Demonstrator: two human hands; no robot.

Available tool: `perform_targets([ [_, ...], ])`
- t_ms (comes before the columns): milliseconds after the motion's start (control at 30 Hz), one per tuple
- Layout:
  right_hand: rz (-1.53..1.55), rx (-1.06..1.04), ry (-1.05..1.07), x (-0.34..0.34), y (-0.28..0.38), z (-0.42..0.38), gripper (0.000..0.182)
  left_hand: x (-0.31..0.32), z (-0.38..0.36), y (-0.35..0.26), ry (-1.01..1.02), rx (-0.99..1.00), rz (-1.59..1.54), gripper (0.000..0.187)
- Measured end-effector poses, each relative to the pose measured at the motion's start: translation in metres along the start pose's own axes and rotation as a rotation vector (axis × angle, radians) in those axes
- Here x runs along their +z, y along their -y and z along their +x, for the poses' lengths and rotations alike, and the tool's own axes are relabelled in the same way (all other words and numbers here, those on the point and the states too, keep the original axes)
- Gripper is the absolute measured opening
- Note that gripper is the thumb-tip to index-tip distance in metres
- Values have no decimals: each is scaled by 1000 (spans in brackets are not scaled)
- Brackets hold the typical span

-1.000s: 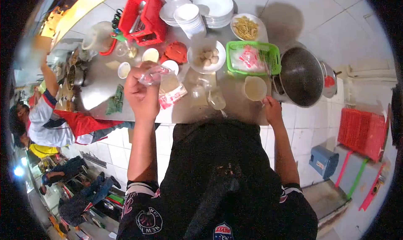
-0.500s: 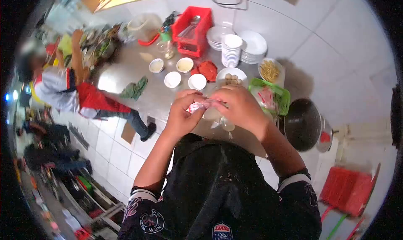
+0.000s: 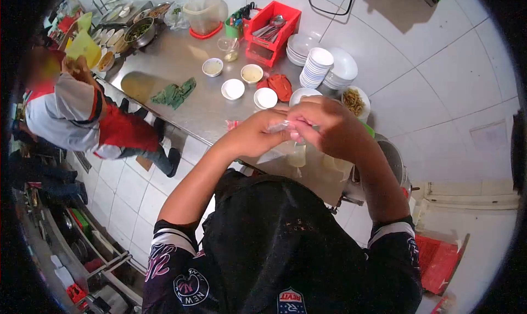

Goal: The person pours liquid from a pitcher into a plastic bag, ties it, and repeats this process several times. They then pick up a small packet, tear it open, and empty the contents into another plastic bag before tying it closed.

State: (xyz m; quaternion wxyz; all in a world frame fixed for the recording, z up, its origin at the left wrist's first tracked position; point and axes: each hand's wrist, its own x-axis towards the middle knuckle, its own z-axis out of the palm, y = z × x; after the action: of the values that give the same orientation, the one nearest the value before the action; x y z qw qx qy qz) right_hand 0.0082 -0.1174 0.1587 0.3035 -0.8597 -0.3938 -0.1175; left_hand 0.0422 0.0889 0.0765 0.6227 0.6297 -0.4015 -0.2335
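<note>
My left hand [image 3: 255, 132] and my right hand [image 3: 324, 122] meet over the near edge of the steel table. Their closed fingers pinch a crumpled piece of clear plastic bag [image 3: 279, 127] between them; a pinkish bit shows at the right fingertips. Just below them is a small clear bag [image 3: 297, 156] with pale contents. A red-and-white wrapper [image 3: 233, 124] lies on the table left of my left hand. Beyond my hands stand white bowls [image 3: 265, 98] and a red cloth [image 3: 279, 87]. My right hand partly covers another white bowl [image 3: 303, 95].
Stacked white cups [image 3: 317, 67] and plates [image 3: 341, 67] stand by the wall, near a red bin [image 3: 274, 31] of utensils. A bowl of yellowish strips [image 3: 354, 102] sits at right. A green cloth [image 3: 174, 93] lies left. A person in a red apron [image 3: 126, 127] works at far left.
My view has shifted, and the table's things sit differently in it. My hands have drawn closer together over the plastic. The red-and-white wrapper now shows on the table beside my left hand.
</note>
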Motion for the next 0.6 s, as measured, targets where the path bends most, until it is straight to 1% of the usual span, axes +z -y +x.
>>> perform_targets([
  [33, -8, 6, 2, -4, 3, 6, 10, -4, -2, 8, -44, 53, 91, 23],
  [67, -49, 72, 101, -11, 6, 11, 10, -8, -4, 13, -86, 106, 182, 20],
  [100, -86, 143, 200, -10, 1, 17, 11, -17, -7, 21, -76, 109, 174, 20],
  [133, -96, 154, 197, -8, 5, 17, 11, -19, -15, 21, -114, 121, 224, 22],
  [167, -73, 219, 173, -5, 8, 17, 14, -22, -20, 22, -151, 131, 272, 24],
  [200, -50, 282, 149, -2, 14, 17, 17, -27, -24, 14, -141, 138, 266, 24],
  [233, -58, 289, 150, -1, 20, 19, 17, -33, -26, 1, -84, 135, 352, 21],
  [267, 55, 418, -6, 1, 26, 21, 20, -39, -30, -7, -32, 130, 439, 20],
  [300, 170, 545, -166, 3, 32, 25, 23, -46, -33, -8, -31, 134, 433, 20],
  [333, 171, 558, -160, 12, 30, 39, 23, -59, -34, -3, -29, 121, 438, 22],
  [400, -34, 317, -285, 31, 43, 62, 30, -69, -41, -6, -16, 115, 445, 25],
  [467, -205, 302, -128, 56, 52, 76, 28, -73, -50, -8, -139, 140, 425, 24],
  [533, -269, 307, 86, 73, 55, 80, 23, -81, -58, 5, -104, 171, 377, 22],
  [567, -242, 301, 63, 76, 52, 86, 15, -88, -59, 15, -86, 200, 334, 20],
  [600, -241, 317, 68, 82, 48, 87, 15, -91, -62, 19, -77, 197, 321, 20],
])
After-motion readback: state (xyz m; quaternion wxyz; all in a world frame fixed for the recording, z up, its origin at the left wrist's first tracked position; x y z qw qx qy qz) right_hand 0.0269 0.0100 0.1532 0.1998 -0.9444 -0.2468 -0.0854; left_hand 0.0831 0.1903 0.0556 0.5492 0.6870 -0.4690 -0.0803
